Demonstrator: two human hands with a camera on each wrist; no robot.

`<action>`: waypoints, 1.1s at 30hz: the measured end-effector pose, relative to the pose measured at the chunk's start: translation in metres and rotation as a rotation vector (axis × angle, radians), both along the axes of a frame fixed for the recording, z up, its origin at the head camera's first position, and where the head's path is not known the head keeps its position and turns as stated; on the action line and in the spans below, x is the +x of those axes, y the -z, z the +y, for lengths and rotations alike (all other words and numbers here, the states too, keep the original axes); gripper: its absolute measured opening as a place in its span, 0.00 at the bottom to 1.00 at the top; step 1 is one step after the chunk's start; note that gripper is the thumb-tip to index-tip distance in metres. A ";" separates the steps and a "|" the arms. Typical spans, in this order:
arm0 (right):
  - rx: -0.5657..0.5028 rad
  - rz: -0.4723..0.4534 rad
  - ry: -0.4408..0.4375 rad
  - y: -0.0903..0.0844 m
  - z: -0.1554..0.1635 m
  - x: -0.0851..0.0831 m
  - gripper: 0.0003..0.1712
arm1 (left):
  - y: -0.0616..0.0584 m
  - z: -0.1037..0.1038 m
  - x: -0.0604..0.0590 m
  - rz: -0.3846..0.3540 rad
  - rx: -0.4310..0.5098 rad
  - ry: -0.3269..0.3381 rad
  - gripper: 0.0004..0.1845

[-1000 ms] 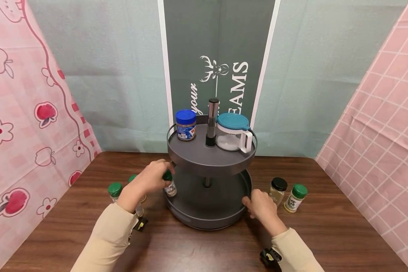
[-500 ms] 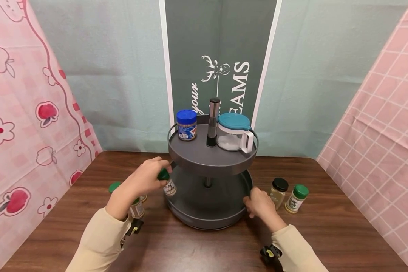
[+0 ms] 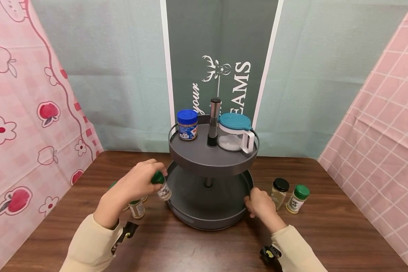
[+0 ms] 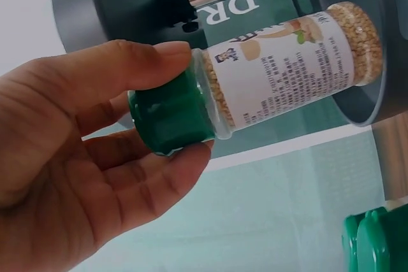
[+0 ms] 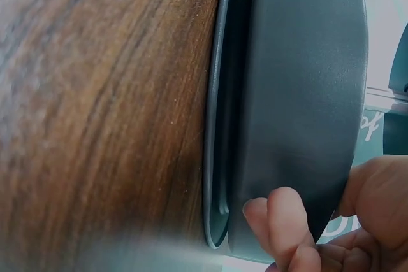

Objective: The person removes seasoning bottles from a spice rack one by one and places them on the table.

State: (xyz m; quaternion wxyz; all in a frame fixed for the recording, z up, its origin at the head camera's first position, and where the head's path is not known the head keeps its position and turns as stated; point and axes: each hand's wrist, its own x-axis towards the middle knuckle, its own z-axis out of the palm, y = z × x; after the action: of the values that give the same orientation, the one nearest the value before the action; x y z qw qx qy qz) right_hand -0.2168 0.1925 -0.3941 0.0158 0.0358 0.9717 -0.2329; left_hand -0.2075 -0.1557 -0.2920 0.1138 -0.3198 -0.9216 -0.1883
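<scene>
Tabletop [image 3: 190,251]: left arm [image 3: 106,209] partly hides three jars [image 3: 137,210]. Left hand [image 3: 137,181] pinches one bottle [image 4: 280,74]; right hand [image 3: 261,205] grips one lower tray [image 3: 209,224]

Lower tray [image 3: 193,202]: passage from near side; upper tray [image 3: 212,169] blocks overhead access. Green-capped jars [image 3: 137,210] obstruct table [image 3: 183,251] at left.

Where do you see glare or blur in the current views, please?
Head view: soft sheen on the table before the lower tray; left wrist view: bright glints on the green lids at lower right; right wrist view: blurred wood grain at far left.
</scene>
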 end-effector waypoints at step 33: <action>0.000 0.042 -0.013 0.006 0.002 -0.002 0.14 | 0.024 -0.053 0.030 -0.097 -0.009 -0.008 0.15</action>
State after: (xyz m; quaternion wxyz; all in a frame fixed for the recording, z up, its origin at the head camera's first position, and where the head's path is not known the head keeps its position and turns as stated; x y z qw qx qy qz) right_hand -0.2192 0.1946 -0.4001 -0.0034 0.0247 0.9720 -0.2337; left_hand -0.1780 -0.2091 -0.3159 0.0683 -0.3071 -0.9281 -0.1993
